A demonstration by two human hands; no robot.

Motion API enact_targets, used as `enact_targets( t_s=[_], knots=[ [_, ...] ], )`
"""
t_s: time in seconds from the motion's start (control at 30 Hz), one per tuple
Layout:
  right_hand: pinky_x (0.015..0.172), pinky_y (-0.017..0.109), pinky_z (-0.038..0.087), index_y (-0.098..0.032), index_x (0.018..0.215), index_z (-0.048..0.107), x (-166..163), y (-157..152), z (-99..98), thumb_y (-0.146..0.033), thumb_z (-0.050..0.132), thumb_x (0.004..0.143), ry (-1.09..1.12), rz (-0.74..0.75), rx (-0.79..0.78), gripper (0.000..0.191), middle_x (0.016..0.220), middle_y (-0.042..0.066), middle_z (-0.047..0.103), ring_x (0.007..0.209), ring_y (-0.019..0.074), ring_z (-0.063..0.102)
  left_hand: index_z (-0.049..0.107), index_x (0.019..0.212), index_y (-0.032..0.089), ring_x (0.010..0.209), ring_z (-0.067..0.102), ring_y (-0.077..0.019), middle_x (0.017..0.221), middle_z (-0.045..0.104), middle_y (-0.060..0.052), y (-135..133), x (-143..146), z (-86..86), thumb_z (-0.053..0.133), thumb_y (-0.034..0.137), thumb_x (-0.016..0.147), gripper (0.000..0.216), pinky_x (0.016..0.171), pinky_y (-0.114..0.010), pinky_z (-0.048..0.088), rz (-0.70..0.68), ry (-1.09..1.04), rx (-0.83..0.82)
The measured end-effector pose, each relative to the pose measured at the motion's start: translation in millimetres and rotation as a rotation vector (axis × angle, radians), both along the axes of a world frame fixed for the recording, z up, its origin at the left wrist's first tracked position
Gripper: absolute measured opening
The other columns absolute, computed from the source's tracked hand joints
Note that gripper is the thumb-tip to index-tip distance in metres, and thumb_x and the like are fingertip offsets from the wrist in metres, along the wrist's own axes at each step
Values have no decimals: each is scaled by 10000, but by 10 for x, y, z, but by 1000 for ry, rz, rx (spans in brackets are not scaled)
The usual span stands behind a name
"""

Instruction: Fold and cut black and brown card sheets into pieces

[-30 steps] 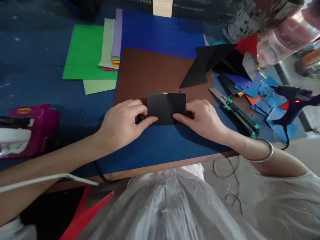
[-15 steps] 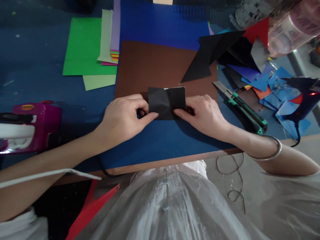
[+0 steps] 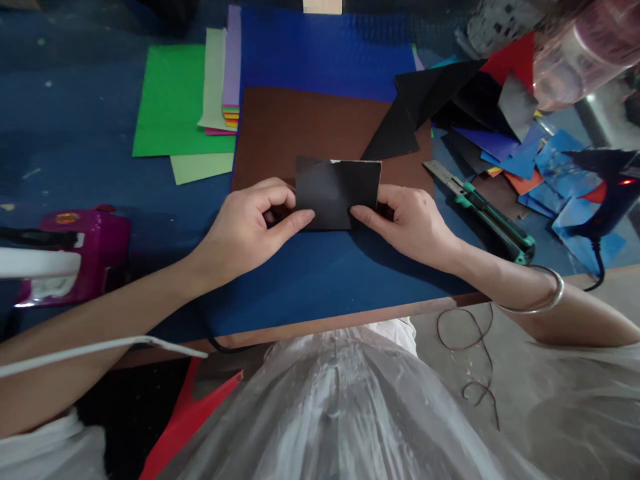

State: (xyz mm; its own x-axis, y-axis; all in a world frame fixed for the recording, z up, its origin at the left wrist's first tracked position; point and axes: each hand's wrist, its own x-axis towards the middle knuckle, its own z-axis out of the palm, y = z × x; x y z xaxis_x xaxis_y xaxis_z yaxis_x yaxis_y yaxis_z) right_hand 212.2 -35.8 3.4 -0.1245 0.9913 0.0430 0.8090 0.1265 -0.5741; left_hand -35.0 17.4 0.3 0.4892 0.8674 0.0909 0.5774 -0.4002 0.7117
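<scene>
Near the front edge of the blue bench [image 3: 300, 280], the left hand [image 3: 253, 220] and the right hand [image 3: 413, 217] pinch a small black card [image 3: 333, 190] by opposite sides, thumbs on its face; whether its lower edge touches the bench is hard to tell. To the right lies a utility knife [image 3: 483, 207], with a glue gun [image 3: 607, 190] farther right. Beyond the card, a brown sheet [image 3: 310, 127] overlaps a blue sheet [image 3: 310, 53].

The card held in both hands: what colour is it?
The card is black, seen best in the head view.
</scene>
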Motion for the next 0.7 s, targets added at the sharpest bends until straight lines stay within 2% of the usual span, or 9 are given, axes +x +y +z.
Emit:
enact_targets(
  t_s=[0.13,0.23,0.3,0.4,0.47,0.53,0.7],
  knots=[
    [640,286,317,-184,735,599,43,45,21,-480,621,965,334,-17,-97,376,694,-20,521,670,126,451,654,844,226,768,645,-169,809,664,-15,-3,-15,23,591,425,984,251,746,-302,551,-18,-284,-227],
    [605,272,312,-185,710,593,42,66,63,-520,675,917,592,-30,-223,402,680,-27,495,644,110,413,687,1038,235,863,711,-199,905,712,-36,-5,-38,16,651,421,960,205,815,-333,591,-120,-450,-292],
    [568,260,304,-186,729,620,29,67,94,-555,713,881,730,-63,-305,410,672,-26,512,621,105,416,692,1105,239,955,720,-232,1057,724,-70,-13,-42,31,758,381,870,283,825,-355,612,-165,-451,-237],
    [498,245,249,-190,698,622,4,54,124,-572,761,840,824,-97,-359,430,601,-36,490,554,91,391,729,998,240,1040,699,-239,1168,700,-73,-52,-21,84,785,296,827,188,810,-346,617,-107,-390,-33],
    [468,241,215,-196,643,589,-15,39,130,-576,790,817,857,-90,-373,464,552,-49,446,511,76,356,725,885,232,1015,701,-221,1101,721,-53,-98,-5,114,754,275,853,61,798,-334,616,-56,-380,55],
    [439,236,199,-206,602,549,-35,23,130,-596,819,781,900,-74,-411,507,518,-60,409,474,65,332,698,830,227,951,717,-205,1022,745,-38,-156,6,121,738,290,863,82,788,-334,625,-18,-389,59],
    [360,227,144,-227,569,497,-65,-11,137,-547,854,738,970,-78,-525,509,442,-87,366,373,50,298,581,934,261,742,769,-176,890,778,15,-298,19,97,816,322,818,269,716,-320,663,130,-489,-2]
  ],
)
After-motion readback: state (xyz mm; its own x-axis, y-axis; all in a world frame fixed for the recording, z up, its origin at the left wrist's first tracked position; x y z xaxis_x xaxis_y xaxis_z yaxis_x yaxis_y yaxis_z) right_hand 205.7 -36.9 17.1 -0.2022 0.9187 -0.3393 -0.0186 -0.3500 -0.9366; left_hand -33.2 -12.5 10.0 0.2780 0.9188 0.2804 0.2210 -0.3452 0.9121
